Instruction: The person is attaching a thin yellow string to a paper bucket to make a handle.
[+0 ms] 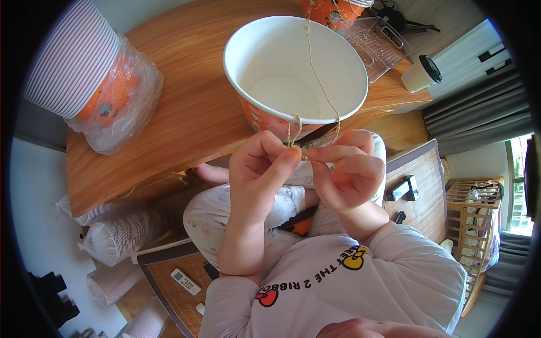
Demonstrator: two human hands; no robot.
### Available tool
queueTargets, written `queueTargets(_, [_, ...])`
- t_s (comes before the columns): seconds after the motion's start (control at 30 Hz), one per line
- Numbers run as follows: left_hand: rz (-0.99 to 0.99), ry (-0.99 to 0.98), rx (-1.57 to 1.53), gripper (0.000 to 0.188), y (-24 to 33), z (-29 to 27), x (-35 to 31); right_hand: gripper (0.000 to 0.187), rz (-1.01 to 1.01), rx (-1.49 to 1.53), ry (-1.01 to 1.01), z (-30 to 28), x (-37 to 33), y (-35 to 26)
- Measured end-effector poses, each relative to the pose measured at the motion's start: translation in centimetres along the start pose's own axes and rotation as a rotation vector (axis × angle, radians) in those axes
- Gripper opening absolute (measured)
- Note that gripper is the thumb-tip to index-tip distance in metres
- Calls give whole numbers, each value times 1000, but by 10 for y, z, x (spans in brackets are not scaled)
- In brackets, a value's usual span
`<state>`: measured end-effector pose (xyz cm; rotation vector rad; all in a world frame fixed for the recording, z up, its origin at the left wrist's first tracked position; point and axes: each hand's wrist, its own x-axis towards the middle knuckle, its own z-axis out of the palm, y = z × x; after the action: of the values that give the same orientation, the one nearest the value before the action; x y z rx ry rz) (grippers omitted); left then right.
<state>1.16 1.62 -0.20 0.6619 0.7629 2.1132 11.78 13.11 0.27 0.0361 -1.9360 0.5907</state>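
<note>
A large paper bucket (pixel 248 56), white inside and printed orange outside, stands on the wooden table in front of me. Thin tan twine (pixel 317 73) runs down from the far side, across the bucket's mouth and over its near rim to my fingers. Just below that rim, my left hand (pixel 259 169) pinches the twine between thumb and index finger, and a small loop sticks up above the fingertips. Close beside it, my right hand (pixel 350 169) has its fingers curled and pinches the same twine. The fingertips nearly meet, so any knot between them is hidden.
Nested paper buckets (pixel 73 62), partly in clear plastic, stand at the table's left. At the far right are another orange bucket (pixel 327 12), a clear plastic tray (pixel 378 48) and a black-lidded cup (pixel 421 74). Bagged stacks (pixel 121 239) lie below left, near a white remote (pixel 185 281).
</note>
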Motion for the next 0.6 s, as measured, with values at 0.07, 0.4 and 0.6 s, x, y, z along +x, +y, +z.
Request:
queueTargets(0.07, [-7, 9, -1, 17, -1, -1, -1, 34, 7, 22, 28, 1, 1, 0])
queueTargets(0.4, [-3, 52, 38, 5, -1, 0, -1, 44, 17, 62, 14, 0, -2, 3])
queueTargets(0.6, [30, 82, 46, 5, -5, 0, -2, 50, 39, 101, 32, -1, -6, 5])
